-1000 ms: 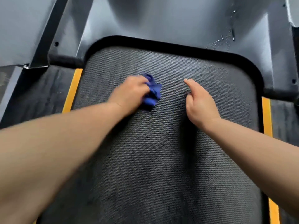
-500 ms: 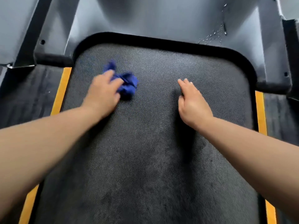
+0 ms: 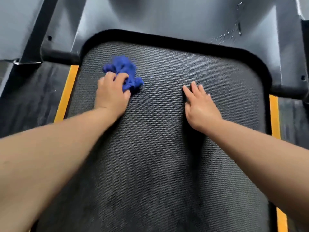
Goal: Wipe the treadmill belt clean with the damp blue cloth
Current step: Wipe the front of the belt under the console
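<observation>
A crumpled blue cloth (image 3: 124, 69) lies on the dark textured treadmill belt (image 3: 158, 148), near its front left corner. My left hand (image 3: 112, 92) grips the near edge of the cloth, fingers curled into the bunched fabric. To the right, my right hand (image 3: 200, 104) rests flat on the belt with its fingers straight and pointing forward, holding nothing. Both forearms reach in from the bottom of the view.
A grey motor cover (image 3: 167, 19) with water droplets (image 3: 224, 36) rises beyond the belt's black front rim. Yellow stripes (image 3: 66, 92) (image 3: 274, 118) and dark side rails (image 3: 30, 97) run along both edges of the belt. A black upright (image 3: 38, 30) stands at the left.
My left hand has dragged the cloth leftward across the front of the belt, then slightly forward. The right hand has stayed flat on the belt.
</observation>
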The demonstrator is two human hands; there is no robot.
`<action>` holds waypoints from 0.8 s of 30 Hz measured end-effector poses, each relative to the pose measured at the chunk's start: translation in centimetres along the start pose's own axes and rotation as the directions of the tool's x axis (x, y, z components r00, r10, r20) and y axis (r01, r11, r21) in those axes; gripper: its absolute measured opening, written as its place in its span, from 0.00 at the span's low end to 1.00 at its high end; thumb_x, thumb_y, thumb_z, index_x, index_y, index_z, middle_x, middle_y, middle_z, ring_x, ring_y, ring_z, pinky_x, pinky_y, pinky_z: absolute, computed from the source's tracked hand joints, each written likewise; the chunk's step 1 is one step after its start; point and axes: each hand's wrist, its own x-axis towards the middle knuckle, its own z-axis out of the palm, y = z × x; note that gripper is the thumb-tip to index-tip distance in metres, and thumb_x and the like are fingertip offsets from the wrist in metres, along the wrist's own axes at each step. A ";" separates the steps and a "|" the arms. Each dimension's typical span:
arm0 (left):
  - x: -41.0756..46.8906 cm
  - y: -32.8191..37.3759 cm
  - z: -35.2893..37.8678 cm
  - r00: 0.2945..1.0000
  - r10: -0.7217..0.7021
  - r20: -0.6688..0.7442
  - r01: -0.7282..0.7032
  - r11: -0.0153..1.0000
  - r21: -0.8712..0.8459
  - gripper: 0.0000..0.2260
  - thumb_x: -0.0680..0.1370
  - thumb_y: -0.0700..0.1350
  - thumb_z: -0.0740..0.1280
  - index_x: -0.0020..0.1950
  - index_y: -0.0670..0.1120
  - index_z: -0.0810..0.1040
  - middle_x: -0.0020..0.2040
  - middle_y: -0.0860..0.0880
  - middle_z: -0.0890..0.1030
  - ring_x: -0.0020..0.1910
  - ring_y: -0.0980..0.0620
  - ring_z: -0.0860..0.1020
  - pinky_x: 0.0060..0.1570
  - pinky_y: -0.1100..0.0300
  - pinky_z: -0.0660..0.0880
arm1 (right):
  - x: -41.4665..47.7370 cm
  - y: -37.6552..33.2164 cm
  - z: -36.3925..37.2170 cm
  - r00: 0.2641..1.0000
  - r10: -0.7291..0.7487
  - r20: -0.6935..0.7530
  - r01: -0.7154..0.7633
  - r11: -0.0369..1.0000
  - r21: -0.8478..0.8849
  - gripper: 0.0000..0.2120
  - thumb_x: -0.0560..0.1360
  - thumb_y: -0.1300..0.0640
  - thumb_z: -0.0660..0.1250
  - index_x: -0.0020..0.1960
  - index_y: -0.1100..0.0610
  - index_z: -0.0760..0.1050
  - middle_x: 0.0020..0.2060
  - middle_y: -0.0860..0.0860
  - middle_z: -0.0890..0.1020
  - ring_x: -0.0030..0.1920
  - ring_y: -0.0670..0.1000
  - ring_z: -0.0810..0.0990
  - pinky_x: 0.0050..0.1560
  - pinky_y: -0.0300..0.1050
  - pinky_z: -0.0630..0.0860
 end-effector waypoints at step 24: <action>-1.0 -7.1 -3.5 0.923 0.364 0.124 -0.370 0.929 0.028 0.18 0.71 0.40 0.61 0.59 0.39 0.78 0.54 0.36 0.78 0.47 0.35 0.77 0.52 0.49 0.74 | 3.9 -9.2 0.3 0.986 -0.161 0.037 0.162 0.986 -0.031 0.27 0.80 0.54 0.51 0.77 0.49 0.49 0.78 0.50 0.47 0.77 0.53 0.44 0.75 0.54 0.45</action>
